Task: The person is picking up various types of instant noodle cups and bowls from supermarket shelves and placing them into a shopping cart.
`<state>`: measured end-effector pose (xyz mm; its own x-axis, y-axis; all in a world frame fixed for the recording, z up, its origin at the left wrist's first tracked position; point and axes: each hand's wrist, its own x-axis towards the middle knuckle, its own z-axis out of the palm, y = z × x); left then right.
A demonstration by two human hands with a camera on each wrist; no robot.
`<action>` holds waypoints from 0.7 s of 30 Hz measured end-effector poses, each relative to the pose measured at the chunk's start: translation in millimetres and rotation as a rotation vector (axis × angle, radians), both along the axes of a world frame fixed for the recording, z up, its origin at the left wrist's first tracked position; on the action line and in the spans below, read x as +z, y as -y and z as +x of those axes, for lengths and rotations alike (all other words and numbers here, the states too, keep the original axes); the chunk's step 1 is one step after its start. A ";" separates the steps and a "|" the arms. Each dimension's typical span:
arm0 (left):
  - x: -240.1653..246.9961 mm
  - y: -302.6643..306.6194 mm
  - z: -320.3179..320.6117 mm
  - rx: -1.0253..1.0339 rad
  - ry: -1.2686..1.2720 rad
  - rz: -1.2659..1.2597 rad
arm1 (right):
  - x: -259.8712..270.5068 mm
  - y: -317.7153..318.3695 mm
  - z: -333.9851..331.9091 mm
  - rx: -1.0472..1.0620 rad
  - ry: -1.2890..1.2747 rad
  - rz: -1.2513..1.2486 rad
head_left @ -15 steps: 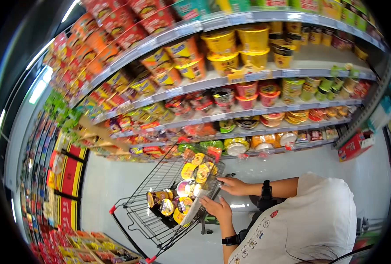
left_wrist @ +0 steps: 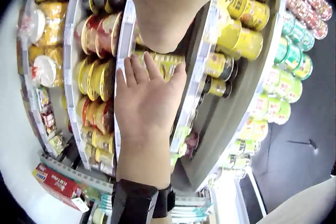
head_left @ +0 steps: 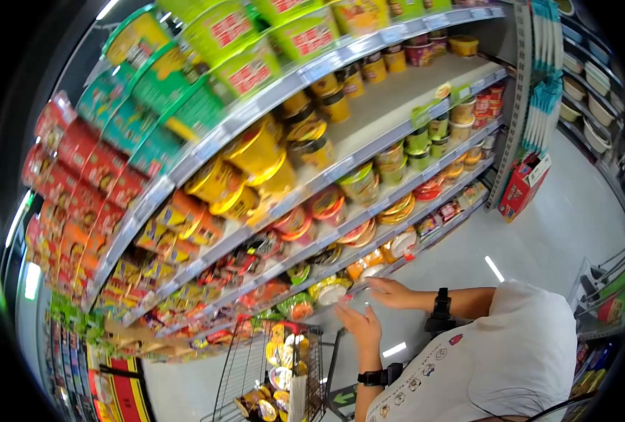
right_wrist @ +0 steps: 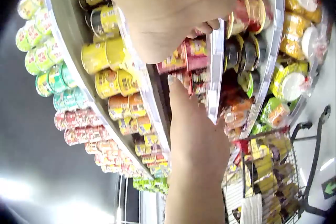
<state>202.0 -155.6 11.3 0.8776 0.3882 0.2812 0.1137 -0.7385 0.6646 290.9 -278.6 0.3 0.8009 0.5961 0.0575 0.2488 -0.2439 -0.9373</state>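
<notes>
Both hands are held in front of the body with nothing in them. My left hand (head_left: 360, 327) is the lower one in the head view, fingers extended; in the right wrist view it overlaps the noodle shelves. Above it in the head view, my right hand (head_left: 394, 292) reaches out with its palm turned toward the left hand; the left wrist view shows its fingers straight and spread. A wire shopping cart (head_left: 222, 380) stands below and left of the hands. Instant noodle cups (head_left: 282, 378) with mostly yellow labels lie inside it, beside its white flap (head_left: 297, 398).
Long shelves (head_left: 386, 98) of noodle tubs run along the aisle. On the floor by their far end sits a red box (head_left: 523, 187). Turquoise packs (head_left: 543, 116) hang at the shelf end. Another rack (head_left: 611, 299) stands at the right edge.
The head view has swung to the right along the shelves. Both hands, earlier over the near end of the cart, now show apart from it, and the cart appears lower.
</notes>
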 end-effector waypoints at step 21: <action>49.4 82.8 209.0 -0.208 0.205 -0.431 | 26.3 139.8 167.5 -0.298 0.058 0.343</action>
<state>411.0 -238.3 60.7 0.8920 0.3302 0.3088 -0.1708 -0.3862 0.9064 458.4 -418.5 26.6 0.9242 0.2786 0.2611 0.2693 0.0094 -0.9630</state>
